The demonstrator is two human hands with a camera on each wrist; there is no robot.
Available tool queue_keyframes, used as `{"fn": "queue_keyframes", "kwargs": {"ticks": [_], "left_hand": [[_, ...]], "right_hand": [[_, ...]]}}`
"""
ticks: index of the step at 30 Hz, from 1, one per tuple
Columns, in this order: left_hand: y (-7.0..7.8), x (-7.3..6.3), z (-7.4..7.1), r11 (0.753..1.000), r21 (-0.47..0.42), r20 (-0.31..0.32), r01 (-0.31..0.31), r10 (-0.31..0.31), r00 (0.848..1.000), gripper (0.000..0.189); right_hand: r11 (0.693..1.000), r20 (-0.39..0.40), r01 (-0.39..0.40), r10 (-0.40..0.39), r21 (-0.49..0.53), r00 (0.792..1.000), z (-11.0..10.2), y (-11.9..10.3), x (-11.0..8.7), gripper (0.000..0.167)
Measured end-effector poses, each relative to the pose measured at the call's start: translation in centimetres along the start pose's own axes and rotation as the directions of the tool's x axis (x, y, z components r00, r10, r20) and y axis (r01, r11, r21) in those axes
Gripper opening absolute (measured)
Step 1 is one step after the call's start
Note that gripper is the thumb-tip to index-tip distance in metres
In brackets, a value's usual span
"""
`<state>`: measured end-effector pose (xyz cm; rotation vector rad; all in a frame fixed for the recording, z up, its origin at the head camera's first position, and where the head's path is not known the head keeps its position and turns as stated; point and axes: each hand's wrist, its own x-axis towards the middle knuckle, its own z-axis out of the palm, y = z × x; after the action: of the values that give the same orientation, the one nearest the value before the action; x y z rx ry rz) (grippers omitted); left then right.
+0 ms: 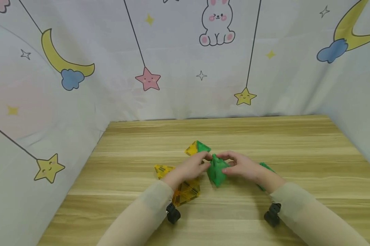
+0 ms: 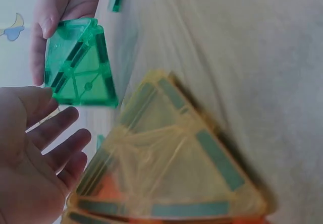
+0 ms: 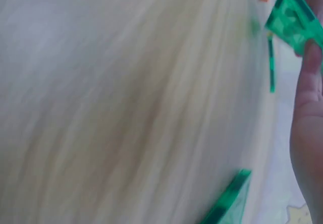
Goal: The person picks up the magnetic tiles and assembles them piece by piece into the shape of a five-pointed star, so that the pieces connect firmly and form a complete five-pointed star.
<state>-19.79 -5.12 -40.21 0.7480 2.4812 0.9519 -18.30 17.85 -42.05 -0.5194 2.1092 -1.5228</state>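
Observation:
Near the middle of the table, a pyramid of translucent green triangular magnetic tiles [image 1: 217, 174] is up off the wood. My right hand [image 1: 241, 166] pinches its right side, thumb in front and fingers behind. At its left side is my left hand [image 1: 189, 168], fingers apart and loosely bent, tips close to a corner of the green tiles [image 2: 83, 72]. Whether they touch is unclear. Under the left wrist stands a yellow-orange triangular tile build [image 2: 151, 153], partly covered by that hand in the head view.
A small yellow and green tile piece [image 1: 200, 147] lies beyond the hands. Another yellow tile [image 1: 163, 169] sits left of the left hand. Beneath the right forearm is a green tile [image 3: 229, 204], partly hidden. A printed cloth backdrop [image 1: 179, 99] rises behind the wooden table [image 1: 295, 136].

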Motion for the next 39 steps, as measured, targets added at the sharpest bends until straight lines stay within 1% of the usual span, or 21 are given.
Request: {"fn": "queue_keyframes", "kwargs": {"ticks": [4, 7, 8, 10, 11, 14, 15, 17, 19, 21, 22, 23, 24, 26, 30, 33, 37, 39], "left_hand": [[-0.5, -0.4, -0.8, 0.996, -0.085, -0.041, 0.033, -0.036, 0.998, 0.027], [-1.0, -0.8, -1.3, 0.989, -0.149, -0.081, 0.024, -0.036, 0.996, 0.025], [-0.7, -1.2, -1.6, 0.983, -0.184, -0.093, 0.018, -0.036, 0.995, 0.024], [-1.1, -1.3, -1.9, 0.968, -0.252, -0.114, 0.006, -0.036, 0.993, 0.024], [-1.3, -1.3, -2.0, 0.956, -0.293, -0.122, -0.002, -0.035, 0.992, 0.025], [-1.9, -1.4, -2.3, 0.908, -0.418, -0.128, -0.021, -0.036, 0.991, 0.028], [-2.6, -1.2, -2.2, 0.891, -0.452, -0.129, -0.031, -0.031, 0.991, 0.030], [-3.0, -1.4, -2.4, 0.849, -0.524, -0.127, -0.062, -0.007, 0.992, 0.032], [-3.3, -1.6, -2.5, 0.810, -0.578, -0.125, -0.096, 0.028, 0.992, 0.032], [-3.7, -1.7, -2.6, 0.762, -0.637, -0.116, -0.118, 0.057, 0.992, 0.031], [-3.8, -1.8, -2.6, 0.743, -0.657, -0.115, -0.128, 0.069, 0.991, 0.031], [-3.9, -1.8, -2.7, 0.730, -0.671, -0.117, -0.133, 0.073, 0.990, 0.031], [-4.0, -1.9, -2.7, 0.723, -0.678, -0.122, -0.136, 0.072, 0.990, 0.030], [-4.1, -2.0, -2.9, 0.727, -0.674, -0.137, -0.129, 0.049, 0.989, 0.028], [-4.2, -2.1, -3.4, 0.778, -0.618, -0.170, -0.111, 0.006, 0.985, 0.026], [-4.3, -2.2, -3.7, 0.801, -0.589, -0.181, -0.104, -0.005, 0.983, 0.027], [-4.5, -2.4, -4.0, 0.813, -0.575, -0.194, -0.085, -0.034, 0.980, 0.027], [-4.6, -2.6, -4.1, 0.812, -0.578, -0.200, -0.078, -0.048, 0.979, 0.027]], "right_hand": [[0.999, 0.002, 0.038, -0.038, 0.029, 0.999, 0.6, -0.9, 0.6, 0.060], [0.999, -0.011, 0.037, -0.036, 0.038, 0.999, 1.1, -1.6, 1.0, 0.059], [0.998, -0.015, 0.045, -0.044, 0.041, 0.999, 1.2, -1.8, 1.1, 0.058], [0.997, -0.021, 0.054, -0.053, 0.051, 0.998, 1.4, -2.3, 1.4, 0.056], [0.996, -0.021, 0.058, -0.057, 0.062, 0.998, 1.6, -2.6, 1.6, 0.055], [0.992, -0.013, 0.079, -0.078, 0.095, 0.997, 2.0, -3.4, 2.0, 0.056], [0.990, -0.008, 0.079, -0.078, 0.115, 0.997, 2.2, -3.6, 2.2, 0.057], [0.983, 0.000, 0.088, -0.090, 0.163, 0.996, 2.5, -3.8, 2.5, 0.058], [0.971, 0.008, 0.096, -0.101, 0.217, 0.995, 2.7, -3.9, 2.8, 0.057], [0.958, 0.016, 0.107, -0.115, 0.265, 0.993, 2.9, -3.8, 3.1, 0.058], [0.953, 0.019, 0.112, -0.122, 0.282, 0.992, 3.0, -3.8, 3.2, 0.057], [0.949, 0.021, 0.116, -0.128, 0.292, 0.992, 3.1, -3.8, 3.4, 0.057], [0.948, 0.020, 0.120, -0.132, 0.294, 0.991, 3.2, -3.8, 3.5, 0.057], [0.949, 0.019, 0.130, -0.142, 0.288, 0.990, 3.3, -3.7, 3.7, 0.056], [0.954, 0.010, 0.129, -0.137, 0.270, 0.991, 3.6, -3.6, 4.2, 0.055], [0.955, -0.002, 0.126, -0.131, 0.269, 0.991, 3.8, -3.4, 4.6, 0.055], [0.953, -0.011, 0.130, -0.132, 0.274, 0.991, 4.2, -3.3, 5.2, 0.053], [0.951, -0.013, 0.131, -0.133, 0.279, 0.991, 4.4, -3.3, 5.5, 0.052]]}}
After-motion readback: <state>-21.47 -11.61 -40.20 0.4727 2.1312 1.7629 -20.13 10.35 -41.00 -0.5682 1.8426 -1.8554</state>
